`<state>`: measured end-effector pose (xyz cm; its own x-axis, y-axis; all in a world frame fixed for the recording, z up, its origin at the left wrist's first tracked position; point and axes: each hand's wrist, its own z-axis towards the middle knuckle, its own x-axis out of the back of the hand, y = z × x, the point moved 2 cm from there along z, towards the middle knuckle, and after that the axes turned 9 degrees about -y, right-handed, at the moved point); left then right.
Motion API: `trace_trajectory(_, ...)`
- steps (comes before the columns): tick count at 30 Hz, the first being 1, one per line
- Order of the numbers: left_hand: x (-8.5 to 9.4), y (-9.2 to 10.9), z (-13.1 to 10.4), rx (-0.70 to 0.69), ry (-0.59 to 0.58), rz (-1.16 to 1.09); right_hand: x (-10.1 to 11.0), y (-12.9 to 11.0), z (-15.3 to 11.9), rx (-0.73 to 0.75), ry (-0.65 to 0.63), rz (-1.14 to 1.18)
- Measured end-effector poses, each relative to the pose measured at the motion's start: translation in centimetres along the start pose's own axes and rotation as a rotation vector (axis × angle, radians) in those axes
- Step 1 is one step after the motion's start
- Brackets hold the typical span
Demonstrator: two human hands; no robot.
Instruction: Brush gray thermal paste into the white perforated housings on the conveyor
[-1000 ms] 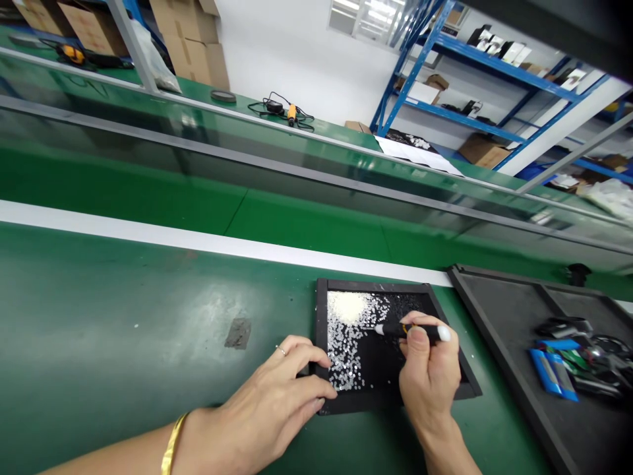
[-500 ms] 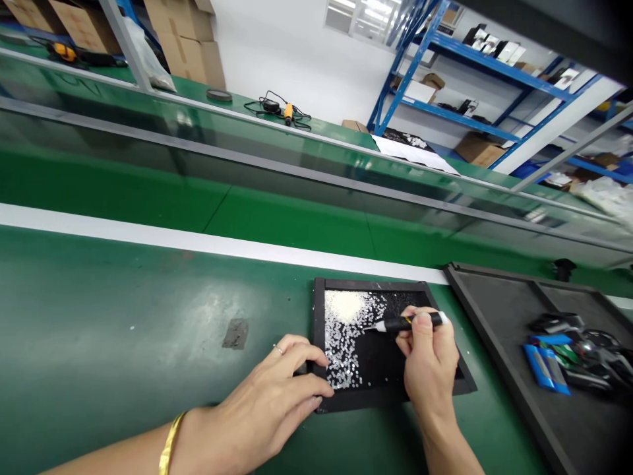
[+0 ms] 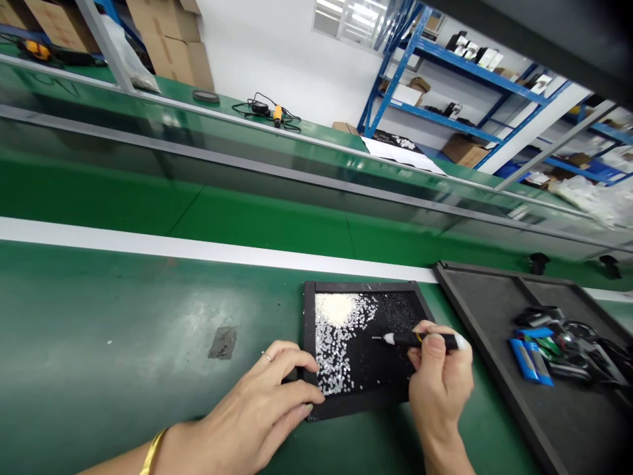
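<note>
A small black tray [image 3: 360,404] lies on the green bench. Many tiny shiny silver discs [image 3: 332,349] cover its left side, glaring white at the back left; dark bits [image 3: 395,307] lie at the back right. My left hand [image 3: 260,409] holds the tray's left rim near the front corner, fingers curled over the edge. In my right hand [image 3: 439,379], thumb and fingers pinch a black pen-shaped tool [image 3: 406,338] with white ends and a thin metal tip. This tip points left over the tray's bare dark middle, apart from the discs. Nothing visible sits on it.
To the right is a larger dark tray [image 3: 487,300] with blue cylindrical cells [image 3: 531,361] and black parts. Behind the white strip [image 3: 222,254] runs a green belt surface [image 3: 277,227]. Farther back are cables [image 3: 267,112], cardboard boxes [image 3: 173,53] and blue shelving [image 3: 445,122].
My right hand has drawn the tool right and slightly toward me, its tip moving away from the discs' edge. My left hand keeps its hold on the tray. The whole view has shifted a little.
</note>
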<state>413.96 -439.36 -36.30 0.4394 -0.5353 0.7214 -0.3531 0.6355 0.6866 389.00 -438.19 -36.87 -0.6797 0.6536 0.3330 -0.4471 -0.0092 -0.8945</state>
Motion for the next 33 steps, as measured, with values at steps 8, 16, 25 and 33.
trace_trajectory(8,0.0,0.0,0.2,0.016,-0.001,-0.009,-0.1,0.4,-0.2,0.022,-0.028,-0.014)
trace_trajectory(16,0.0,0.1,0.3,-0.004,0.014,0.002,-0.3,0.3,0.0,0.027,-0.051,-0.028)
trace_trajectory(25,0.2,0.2,0.3,0.01,-0.017,-0.016,-0.6,0.6,1.0,-0.191,-0.105,0.191)
trace_trajectory(33,0.3,0.4,0.2,0.011,-0.028,-0.018,-1.2,0.7,1.7,-0.369,-0.156,0.635)
